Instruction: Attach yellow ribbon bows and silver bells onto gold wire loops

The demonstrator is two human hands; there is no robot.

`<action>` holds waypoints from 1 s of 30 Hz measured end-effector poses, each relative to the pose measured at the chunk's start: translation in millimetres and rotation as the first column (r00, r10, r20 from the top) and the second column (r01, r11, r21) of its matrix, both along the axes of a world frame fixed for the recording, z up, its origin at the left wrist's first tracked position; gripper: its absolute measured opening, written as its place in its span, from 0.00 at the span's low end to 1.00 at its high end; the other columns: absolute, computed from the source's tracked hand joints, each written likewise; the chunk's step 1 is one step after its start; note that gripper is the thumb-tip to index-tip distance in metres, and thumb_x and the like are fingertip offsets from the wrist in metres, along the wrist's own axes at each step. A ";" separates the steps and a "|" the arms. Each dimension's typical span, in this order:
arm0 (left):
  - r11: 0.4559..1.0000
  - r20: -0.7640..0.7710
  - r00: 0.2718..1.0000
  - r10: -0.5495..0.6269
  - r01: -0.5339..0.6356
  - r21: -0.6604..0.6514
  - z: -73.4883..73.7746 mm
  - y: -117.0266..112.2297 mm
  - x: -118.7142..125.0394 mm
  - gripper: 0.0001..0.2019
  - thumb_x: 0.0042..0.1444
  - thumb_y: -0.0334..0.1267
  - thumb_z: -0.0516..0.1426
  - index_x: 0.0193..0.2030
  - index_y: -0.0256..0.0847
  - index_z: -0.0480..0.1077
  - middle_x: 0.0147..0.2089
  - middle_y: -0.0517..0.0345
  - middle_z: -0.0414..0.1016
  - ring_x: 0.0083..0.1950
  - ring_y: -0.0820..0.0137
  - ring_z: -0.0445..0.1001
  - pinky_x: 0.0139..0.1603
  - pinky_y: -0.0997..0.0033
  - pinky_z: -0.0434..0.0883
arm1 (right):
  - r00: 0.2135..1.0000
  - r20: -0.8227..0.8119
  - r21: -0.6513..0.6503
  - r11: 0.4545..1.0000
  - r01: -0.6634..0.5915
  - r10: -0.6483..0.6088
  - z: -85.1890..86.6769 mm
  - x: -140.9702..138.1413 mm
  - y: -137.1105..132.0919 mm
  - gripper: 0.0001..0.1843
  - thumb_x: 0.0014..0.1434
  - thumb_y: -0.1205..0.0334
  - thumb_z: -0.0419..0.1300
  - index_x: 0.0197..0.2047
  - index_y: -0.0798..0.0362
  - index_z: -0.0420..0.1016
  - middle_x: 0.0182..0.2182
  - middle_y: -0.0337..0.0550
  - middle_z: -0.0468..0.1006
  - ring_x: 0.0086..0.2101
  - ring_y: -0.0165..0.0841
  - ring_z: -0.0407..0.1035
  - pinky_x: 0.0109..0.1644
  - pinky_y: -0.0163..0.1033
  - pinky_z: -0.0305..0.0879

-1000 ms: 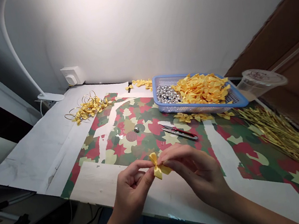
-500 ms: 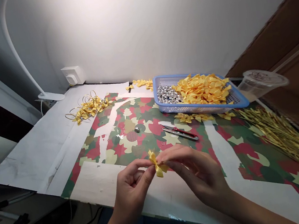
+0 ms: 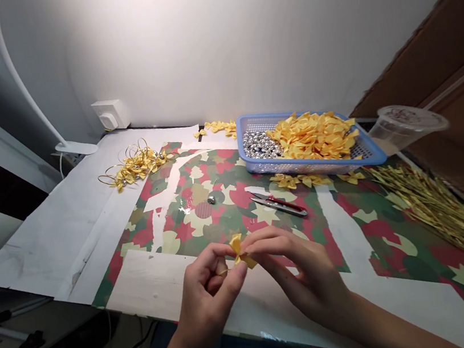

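A yellow bow (image 3: 237,245) is above the counter (image 3: 152,283), pinched by the grip of the left hand (image 3: 203,293) at nine o'clock and the right hand (image 3: 313,275) at three. A silver bead (image 3: 211,199) lies toward eleven, snips (image 3: 282,205) toward one.

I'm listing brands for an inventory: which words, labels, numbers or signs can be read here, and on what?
No readable text.
Clear tub: reddish marks at its top, too blurred to tell whether they're lettering.
Snips, blue basket, held bow: no legible lettering.
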State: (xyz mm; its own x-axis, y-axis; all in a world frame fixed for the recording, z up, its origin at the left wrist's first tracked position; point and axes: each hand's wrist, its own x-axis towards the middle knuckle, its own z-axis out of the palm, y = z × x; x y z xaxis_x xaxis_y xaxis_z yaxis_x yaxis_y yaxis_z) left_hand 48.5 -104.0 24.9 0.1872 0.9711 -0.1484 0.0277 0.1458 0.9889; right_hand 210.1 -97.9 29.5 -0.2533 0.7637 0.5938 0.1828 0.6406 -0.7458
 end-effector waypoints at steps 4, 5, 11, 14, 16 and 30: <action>0.999 -0.013 1.000 0.012 -0.012 -0.029 1.9 1.7 2.8 0.12 0.54 0.47 0.55 0.29 0.40 0.65 0.20 0.70 0.47 0.20 0.77 0.45 0.20 0.76 0.47 | 1.000 -0.014 -0.063 0.998 0.001 -0.002 -1.7 0.6 -1.3 0.14 0.59 0.77 0.53 0.43 0.50 0.69 0.36 0.44 0.76 0.38 0.32 0.73 0.40 0.38 0.71; 1.000 -0.008 1.000 0.011 -0.011 -0.029 2.4 1.9 3.3 0.12 0.54 0.46 0.54 0.28 0.39 0.64 0.19 0.69 0.48 0.20 0.77 0.46 0.20 0.76 0.48 | 1.000 -0.022 -0.083 0.997 -0.003 0.001 -2.5 0.9 -2.0 0.14 0.59 0.77 0.53 0.43 0.50 0.69 0.36 0.43 0.76 0.38 0.32 0.73 0.41 0.38 0.71; 1.000 0.018 0.999 0.027 -0.027 -0.012 3.4 0.3 4.6 0.11 0.53 0.42 0.54 0.24 0.40 0.61 0.19 0.69 0.51 0.20 0.78 0.48 0.21 0.77 0.51 | 0.999 -0.039 -0.156 0.988 0.016 -0.022 -4.9 1.7 -4.6 0.11 0.60 0.75 0.53 0.42 0.51 0.69 0.33 0.42 0.76 0.35 0.32 0.73 0.37 0.38 0.73; 0.999 0.029 0.999 0.035 -0.034 -0.033 2.0 -0.1 5.2 0.12 0.53 0.42 0.55 0.23 0.40 0.60 0.18 0.69 0.52 0.20 0.78 0.49 0.20 0.77 0.52 | 0.998 -0.049 -0.179 0.984 0.019 -0.028 -4.1 1.5 -5.6 0.11 0.59 0.75 0.54 0.41 0.50 0.70 0.33 0.43 0.76 0.35 0.33 0.73 0.37 0.39 0.73; 0.998 0.036 0.999 0.036 -0.035 -0.045 0.8 0.1 5.4 0.12 0.53 0.42 0.55 0.23 0.40 0.60 0.18 0.68 0.52 0.20 0.78 0.50 0.20 0.77 0.53 | 0.998 -0.051 -0.181 0.983 0.015 -0.024 -3.6 1.7 -6.6 0.13 0.59 0.76 0.54 0.42 0.50 0.70 0.34 0.43 0.76 0.36 0.34 0.73 0.38 0.40 0.74; 0.991 0.147 0.989 -0.009 0.029 -0.133 -1.0 0.0 3.3 0.12 0.54 0.44 0.55 0.24 0.40 0.62 0.18 0.68 0.52 0.20 0.78 0.48 0.19 0.77 0.50 | 0.999 -0.015 -0.184 0.982 0.036 -0.040 -6.4 5.5 -10.1 0.18 0.58 0.78 0.52 0.46 0.47 0.69 0.37 0.43 0.76 0.40 0.36 0.73 0.40 0.43 0.72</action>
